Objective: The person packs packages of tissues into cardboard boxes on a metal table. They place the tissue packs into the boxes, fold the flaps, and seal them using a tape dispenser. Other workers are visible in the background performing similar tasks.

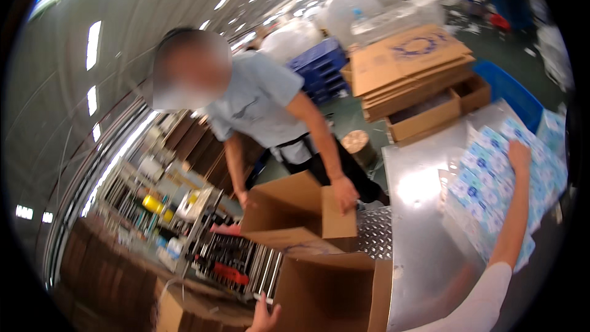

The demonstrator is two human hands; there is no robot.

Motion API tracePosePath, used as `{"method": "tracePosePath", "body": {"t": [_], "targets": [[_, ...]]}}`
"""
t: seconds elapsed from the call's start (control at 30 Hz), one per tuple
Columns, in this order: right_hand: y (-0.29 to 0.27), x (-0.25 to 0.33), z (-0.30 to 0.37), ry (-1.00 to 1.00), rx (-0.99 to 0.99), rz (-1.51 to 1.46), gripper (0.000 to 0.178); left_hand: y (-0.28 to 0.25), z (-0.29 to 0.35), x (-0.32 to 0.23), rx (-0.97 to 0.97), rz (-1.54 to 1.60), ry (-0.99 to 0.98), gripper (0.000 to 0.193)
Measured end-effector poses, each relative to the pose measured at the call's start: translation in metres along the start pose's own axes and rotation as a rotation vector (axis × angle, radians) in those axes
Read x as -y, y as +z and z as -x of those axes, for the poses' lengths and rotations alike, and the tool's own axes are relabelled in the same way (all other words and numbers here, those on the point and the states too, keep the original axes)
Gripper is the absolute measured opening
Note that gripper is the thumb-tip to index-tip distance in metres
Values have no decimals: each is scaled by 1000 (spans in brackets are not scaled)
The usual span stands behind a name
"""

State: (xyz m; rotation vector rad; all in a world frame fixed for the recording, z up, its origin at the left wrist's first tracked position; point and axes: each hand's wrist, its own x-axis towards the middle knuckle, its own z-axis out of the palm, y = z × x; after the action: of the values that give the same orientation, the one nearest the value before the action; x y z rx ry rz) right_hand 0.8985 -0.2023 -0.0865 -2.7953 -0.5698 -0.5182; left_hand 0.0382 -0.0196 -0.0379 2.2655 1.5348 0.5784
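Your right hand (519, 155) is down on the blue floral packs (485, 175), its fingers bent against the upper part of the pile; you can't tell from here whether they have closed on one. Your left hand (264, 318), at the lower edge, is loosely open with the fingers partly spread, right beside the left wall of the near box (329, 277); nothing shows in its grasp, and whether it touches the box is unclear. The packs lie overlapping along the right side of the metal bench (421, 227), under your right forearm. The near box stands open-topped at the bench's left edge. Just beyond it, a co-worker (261, 95) in a pale blue shirt has a hand on each side of the far box (294, 206), also open. To the left of the boxes run metal rollers (265, 270). At the bench's far end sit a low carton (427, 122) and a stack of flat cardboard (405, 65), with a blue tub (513, 95) to their right. Farther back, blue pallets (318, 68) are stacked on the floor (362, 111).
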Motion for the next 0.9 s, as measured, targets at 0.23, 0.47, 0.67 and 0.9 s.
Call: {"method": "tracePosePath", "body": {"t": [0.23,0.47,0.67,0.9], "targets": [[31,38,21,-261,11,-32,54,28,-31,-157,248,86,631,45],[-83,182,171,-909,754,-326,44,85,-24,-285,707,-140,1214,84],[-208,150,244,-973,473,-953,20,105,53,-292,694,141,1085,84],[-150,-40,382,754,522,-2141,49,171,-48,-311,1008,787,228,88]]}}
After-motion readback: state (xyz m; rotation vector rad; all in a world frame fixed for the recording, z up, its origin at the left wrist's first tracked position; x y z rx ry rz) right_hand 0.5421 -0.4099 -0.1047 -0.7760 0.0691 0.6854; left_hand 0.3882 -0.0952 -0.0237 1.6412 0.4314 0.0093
